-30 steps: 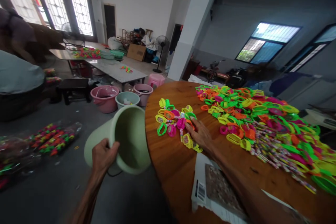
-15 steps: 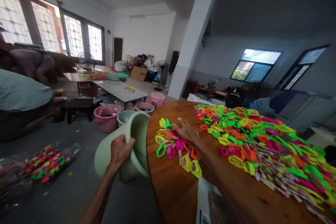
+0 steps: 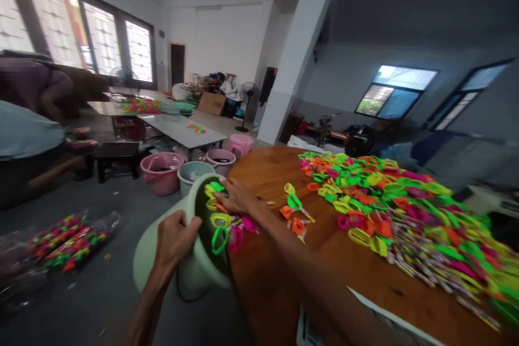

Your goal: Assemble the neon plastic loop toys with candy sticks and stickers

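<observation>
My left hand [image 3: 176, 238] is closed on the rim of a pale green bucket [image 3: 194, 270], which is tilted with its mouth against the edge of the round wooden table [image 3: 259, 286]. At that mouth, my right hand [image 3: 237, 197] rests over a bunch of neon bracelets [image 3: 221, 221] in yellow, green, pink and orange; its fingers are partly hidden, and their grip is unclear. A few bracelets with candy-like sticks [image 3: 298, 211] lie on the wood right of my right hand. A large colourful heap [image 3: 385, 200] covers the table's right side.
Pink [image 3: 162, 173] and grey-green [image 3: 195, 173] tubs stand on the floor beyond the bucket, near a pink stool [image 3: 240, 145]. Bagged colourful pieces [image 3: 68, 240] lie on the floor at left. Two people bend at the left edge, by a dark low stool [image 3: 117, 155].
My right hand has moved left across the table, and most of the small bunch of bracelets has shifted with it to the bucket's mouth. My left hand still holds the rim.
</observation>
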Demonstrator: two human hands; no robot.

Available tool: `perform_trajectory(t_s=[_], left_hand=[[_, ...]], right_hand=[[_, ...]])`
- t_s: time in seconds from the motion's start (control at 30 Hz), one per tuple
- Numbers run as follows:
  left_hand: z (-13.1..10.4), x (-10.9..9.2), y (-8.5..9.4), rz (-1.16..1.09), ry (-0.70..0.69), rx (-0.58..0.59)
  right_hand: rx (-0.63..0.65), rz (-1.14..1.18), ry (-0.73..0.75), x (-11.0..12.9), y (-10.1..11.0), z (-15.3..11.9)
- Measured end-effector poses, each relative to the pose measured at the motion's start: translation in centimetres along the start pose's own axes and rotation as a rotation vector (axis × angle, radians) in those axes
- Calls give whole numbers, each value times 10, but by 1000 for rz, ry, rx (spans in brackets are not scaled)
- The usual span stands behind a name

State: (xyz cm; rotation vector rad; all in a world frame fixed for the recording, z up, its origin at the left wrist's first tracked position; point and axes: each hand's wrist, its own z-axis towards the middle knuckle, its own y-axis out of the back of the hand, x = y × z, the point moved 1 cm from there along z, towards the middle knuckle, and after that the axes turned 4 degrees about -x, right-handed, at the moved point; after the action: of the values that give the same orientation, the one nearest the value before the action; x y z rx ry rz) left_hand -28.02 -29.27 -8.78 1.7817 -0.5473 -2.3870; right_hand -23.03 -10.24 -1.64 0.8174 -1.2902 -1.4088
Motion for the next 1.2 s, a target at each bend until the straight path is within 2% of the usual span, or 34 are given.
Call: perform_trajectory(t_s=[0.07,0.13,0.23,0.33,0.4,0.47,0.57,0.63,0.8,1.03,1.1,1.13,1.2], left_hand=[[-13,0,12,-15,71,18],[-25,1,24,-24,142,33],[-36,4,34,-36,211,36],[-43,11,32,-63,230,36],[-47,15,30,-89,230,38],[-55,17,28,-100,232,45],[-68,10,29,-101,267,71],[-76,1,31,-105,298,70],[-85,-12,27,-105,364,33],[-78,-8,15,-81,259,-38],[-73,-7,15,-84,230,-49],[-69,-7,16,-88,222,-55],[-61,-3,19,-94,219,-66]], right_hand=[[-45,9,2,2,10,0],[-91,15,-20,-15,25,-11],[-137,-2,-160,-71,53,-45],[-74,19,-256,-130,72,-88],[-64,45,-327,-153,76,-119],[-82,87,-389,-158,73,-147],[-126,164,-459,-139,59,-177],[-140,134,-475,-115,46,-182],[-155,-87,-437,-53,10,-162],[-216,16,-379,34,-17,-139],[-256,70,-289,41,-15,-131],[-300,80,-245,37,-12,-126],[-415,56,-215,12,2,-114]])
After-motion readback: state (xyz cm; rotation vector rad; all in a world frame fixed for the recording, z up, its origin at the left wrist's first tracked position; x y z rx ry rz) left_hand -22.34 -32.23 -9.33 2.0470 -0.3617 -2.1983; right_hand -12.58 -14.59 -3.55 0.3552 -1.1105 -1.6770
